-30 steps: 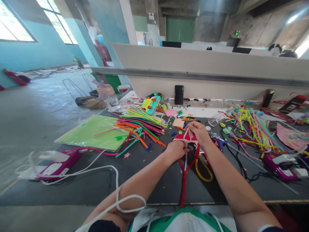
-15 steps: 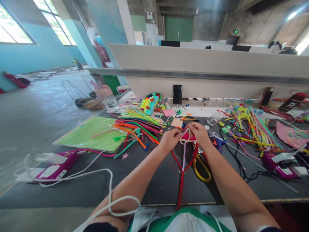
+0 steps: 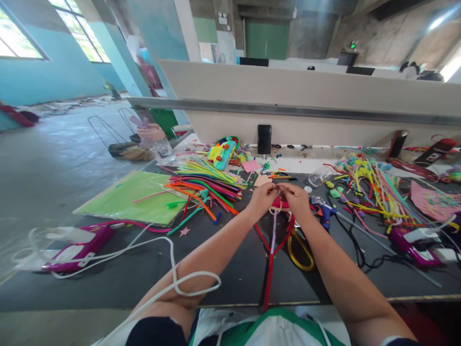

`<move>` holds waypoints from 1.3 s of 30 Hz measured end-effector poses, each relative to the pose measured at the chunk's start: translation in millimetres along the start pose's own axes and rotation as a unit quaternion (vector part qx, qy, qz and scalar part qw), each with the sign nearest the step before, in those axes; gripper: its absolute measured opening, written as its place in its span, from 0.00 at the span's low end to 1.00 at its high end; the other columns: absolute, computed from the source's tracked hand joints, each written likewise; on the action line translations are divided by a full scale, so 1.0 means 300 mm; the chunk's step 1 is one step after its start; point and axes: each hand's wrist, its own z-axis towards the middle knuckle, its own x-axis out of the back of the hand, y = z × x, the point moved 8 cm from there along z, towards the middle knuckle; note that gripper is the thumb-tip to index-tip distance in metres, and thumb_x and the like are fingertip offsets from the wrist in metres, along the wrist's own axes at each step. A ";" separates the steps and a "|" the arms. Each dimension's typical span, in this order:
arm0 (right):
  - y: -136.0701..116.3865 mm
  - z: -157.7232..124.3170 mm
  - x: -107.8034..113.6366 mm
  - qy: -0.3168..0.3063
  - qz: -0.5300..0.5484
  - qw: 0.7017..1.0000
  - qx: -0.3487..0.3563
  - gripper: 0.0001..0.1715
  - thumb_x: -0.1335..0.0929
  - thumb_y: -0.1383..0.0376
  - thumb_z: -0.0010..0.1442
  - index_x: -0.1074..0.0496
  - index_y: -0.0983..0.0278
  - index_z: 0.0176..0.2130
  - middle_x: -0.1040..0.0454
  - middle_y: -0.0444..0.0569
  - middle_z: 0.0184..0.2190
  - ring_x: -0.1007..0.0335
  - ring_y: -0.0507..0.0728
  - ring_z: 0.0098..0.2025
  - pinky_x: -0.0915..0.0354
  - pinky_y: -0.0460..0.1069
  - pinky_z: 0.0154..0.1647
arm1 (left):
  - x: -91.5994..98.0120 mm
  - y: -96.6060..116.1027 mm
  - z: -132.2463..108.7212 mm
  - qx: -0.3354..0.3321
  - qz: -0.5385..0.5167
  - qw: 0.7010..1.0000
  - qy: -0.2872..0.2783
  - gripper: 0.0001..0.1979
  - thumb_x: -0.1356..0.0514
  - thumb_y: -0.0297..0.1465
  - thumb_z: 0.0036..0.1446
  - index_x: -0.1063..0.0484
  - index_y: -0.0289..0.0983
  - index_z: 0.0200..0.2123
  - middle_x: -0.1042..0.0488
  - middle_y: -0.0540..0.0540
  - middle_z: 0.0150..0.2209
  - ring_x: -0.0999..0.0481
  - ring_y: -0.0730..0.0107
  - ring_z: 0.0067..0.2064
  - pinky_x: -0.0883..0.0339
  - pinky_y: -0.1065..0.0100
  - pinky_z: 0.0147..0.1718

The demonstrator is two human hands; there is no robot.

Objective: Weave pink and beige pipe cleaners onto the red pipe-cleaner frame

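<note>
My left hand point(image 3: 262, 199) and my right hand point(image 3: 294, 198) meet over the dark tabletop, fingertips pinched together. Between them is a cream pipe cleaner point(image 3: 275, 210), its loop hanging just below the fingers. Behind and beneath it lies a red pipe-cleaner shape point(image 3: 267, 278), with two sides that join in a long stem pointing at me. A lilac pipe cleaner point(image 3: 274, 230) runs down its middle. The fingers hide where the cream ends cross. Yellow-handled scissors point(image 3: 301, 257) lie right of the red shape, partly under my right forearm.
Bundled pipe cleaners point(image 3: 212, 175) and a green sheet pack point(image 3: 126, 197) lie left. Right are a blue glue gun point(image 3: 327, 216), more pipe cleaners point(image 3: 378, 187) and a purple power strip point(image 3: 414, 247). A white cable point(image 3: 175, 259) crosses my left forearm. A phone point(image 3: 264, 139) leans on the partition.
Both hands have drawn closer together, fingertips now meeting. The cream loop is smaller and sits lower, below the fingers. My view has shifted slightly.
</note>
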 end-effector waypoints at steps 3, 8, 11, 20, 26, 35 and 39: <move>-0.011 -0.005 -0.004 0.005 -0.026 0.999 0.041 0.14 0.34 0.59 0.57 0.23 0.60 0.40 0.23 0.47 0.34 0.27 0.55 0.33 0.31 0.50 0.37 | -0.007 -0.013 0.003 0.012 -0.046 0.999 0.010 0.06 0.47 0.27 0.54 0.31 0.35 0.27 0.31 0.52 0.23 0.33 0.76 0.26 0.39 0.74 0.28; -0.048 -0.015 -0.010 0.024 -0.082 0.991 0.104 0.13 0.35 0.62 0.58 0.24 0.60 0.41 0.23 0.50 0.37 0.28 0.57 0.41 0.33 0.53 0.45 | -0.027 -0.042 -0.005 0.042 -0.150 0.987 0.028 0.07 0.47 0.24 0.53 0.31 0.35 0.34 0.28 0.50 0.28 0.28 0.75 0.29 0.33 0.73 0.32; -0.045 -0.018 -0.015 0.030 -0.085 0.991 0.102 0.13 0.35 0.62 0.59 0.24 0.61 0.41 0.23 0.51 0.38 0.28 0.58 0.42 0.34 0.54 0.46 | -0.035 -0.050 -0.002 0.041 -0.163 0.986 0.018 0.06 0.47 0.25 0.53 0.31 0.35 0.35 0.28 0.50 0.28 0.28 0.75 0.28 0.32 0.73 0.31; 0.010 -0.018 -0.038 0.024 0.041 0.999 0.007 0.14 0.34 0.62 0.56 0.29 0.63 0.42 0.24 0.49 0.33 0.27 0.55 0.32 0.29 0.52 0.37 | 0.005 -0.054 0.003 0.016 -0.085 0.996 -0.003 0.05 0.44 0.29 0.54 0.35 0.36 0.26 0.30 0.52 0.22 0.30 0.75 0.25 0.36 0.73 0.27; 0.069 -0.010 0.021 0.051 0.052 0.995 -0.071 0.08 0.32 0.61 0.52 0.28 0.62 0.33 0.24 0.45 0.24 0.27 0.55 0.25 0.28 0.51 0.30 | 0.023 -0.098 0.011 0.033 -0.136 0.990 -0.021 0.04 0.43 0.30 0.53 0.35 0.36 0.27 0.29 0.52 0.22 0.25 0.72 0.25 0.33 0.72 0.27; 0.193 0.014 0.097 0.008 0.143 0.972 -0.184 0.10 0.28 0.61 0.47 0.30 0.63 0.27 0.22 0.48 0.27 0.25 0.56 0.27 0.28 0.51 0.26 | 0.057 -0.201 0.021 0.071 -0.162 0.982 -0.058 0.05 0.41 0.31 0.50 0.35 0.35 0.27 0.31 0.54 0.18 0.25 0.72 0.23 0.31 0.72 0.24; 0.167 0.000 0.060 -0.066 0.285 0.934 -0.205 0.12 0.27 0.62 0.47 0.33 0.63 0.28 0.21 0.51 0.35 0.24 0.57 0.37 0.28 0.51 0.34 | 0.061 -0.221 0.012 0.109 -0.187 0.973 -0.076 0.05 0.40 0.28 0.49 0.35 0.35 0.26 0.32 0.54 0.16 0.27 0.71 0.21 0.31 0.70 0.22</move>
